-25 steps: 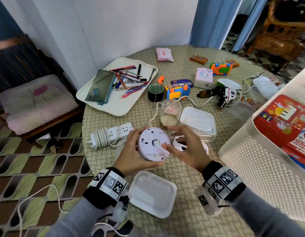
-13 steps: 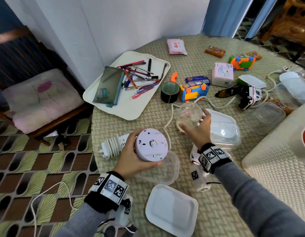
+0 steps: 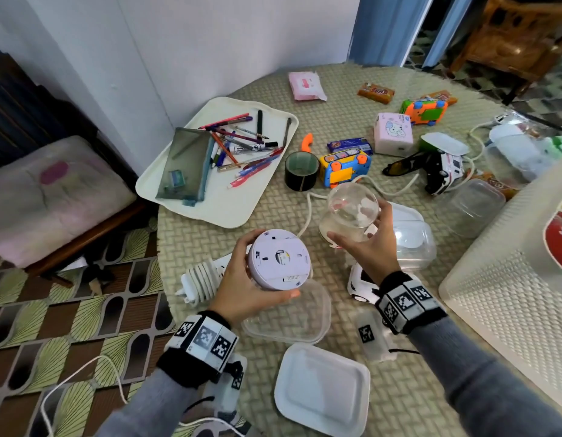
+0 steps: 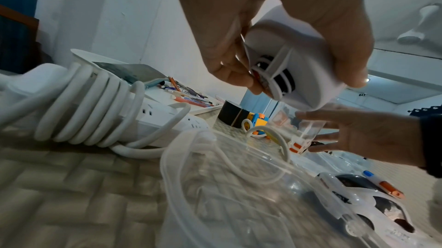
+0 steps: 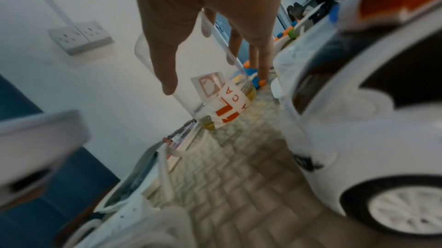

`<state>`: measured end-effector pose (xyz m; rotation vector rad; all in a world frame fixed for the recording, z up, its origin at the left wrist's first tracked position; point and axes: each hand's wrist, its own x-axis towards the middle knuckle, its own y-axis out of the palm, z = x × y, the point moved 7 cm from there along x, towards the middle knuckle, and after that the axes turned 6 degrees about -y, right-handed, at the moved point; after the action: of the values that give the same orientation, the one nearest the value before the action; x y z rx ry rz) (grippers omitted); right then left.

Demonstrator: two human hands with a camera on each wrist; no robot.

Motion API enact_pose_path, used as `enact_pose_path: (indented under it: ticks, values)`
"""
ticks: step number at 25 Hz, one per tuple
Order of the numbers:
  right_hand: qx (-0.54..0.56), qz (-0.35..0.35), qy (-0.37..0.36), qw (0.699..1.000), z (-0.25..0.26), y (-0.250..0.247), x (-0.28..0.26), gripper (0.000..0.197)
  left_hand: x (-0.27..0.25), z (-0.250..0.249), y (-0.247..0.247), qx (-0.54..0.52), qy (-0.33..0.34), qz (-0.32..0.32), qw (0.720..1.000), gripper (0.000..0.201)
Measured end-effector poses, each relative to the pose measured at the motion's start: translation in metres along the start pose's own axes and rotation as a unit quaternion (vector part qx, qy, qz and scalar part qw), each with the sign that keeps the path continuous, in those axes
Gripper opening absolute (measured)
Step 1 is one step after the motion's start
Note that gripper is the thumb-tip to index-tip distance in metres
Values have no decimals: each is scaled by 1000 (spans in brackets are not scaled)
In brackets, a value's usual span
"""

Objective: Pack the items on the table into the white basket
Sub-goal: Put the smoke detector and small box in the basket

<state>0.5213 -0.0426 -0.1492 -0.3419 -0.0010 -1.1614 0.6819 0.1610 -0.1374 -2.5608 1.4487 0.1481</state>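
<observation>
My left hand (image 3: 251,288) grips a round white disc-shaped device (image 3: 279,260) above the table's near edge, flat back up; the left wrist view shows my left hand's fingers (image 4: 229,74) curled round the device (image 4: 299,74). My right hand (image 3: 365,247) holds a clear drinking glass (image 3: 352,212) by its side, tilted, with an orange-and-white label near its base (image 5: 229,108). Whether the base touches the table I cannot tell. The white basket (image 3: 494,294) stands at the right edge with a red box inside.
Below my hands lie a clear plastic tub (image 3: 289,313), a white lid (image 3: 320,386), a white toy car (image 3: 361,282) and a coiled power strip (image 3: 204,279). A lidded container (image 3: 412,241) is beside the glass. A pen tray (image 3: 216,200), tape roll (image 3: 301,171) and toys lie farther back.
My right hand left the round device, reached back to the glass and took hold of it, tilting it. My left hand kept the device and shifted slightly left.
</observation>
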Motion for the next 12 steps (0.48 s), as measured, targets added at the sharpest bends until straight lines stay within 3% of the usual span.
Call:
enact_pose_path:
  ticks: [4, 12]
  values:
    - [40, -23, -24, 999, 31, -32, -30, 87, -1, -11, 14, 2, 24, 23, 999, 101]
    - [-8, -119, -98, 988, 75, -134, -103, 85, -16, -55, 90, 24, 109, 126, 986, 102]
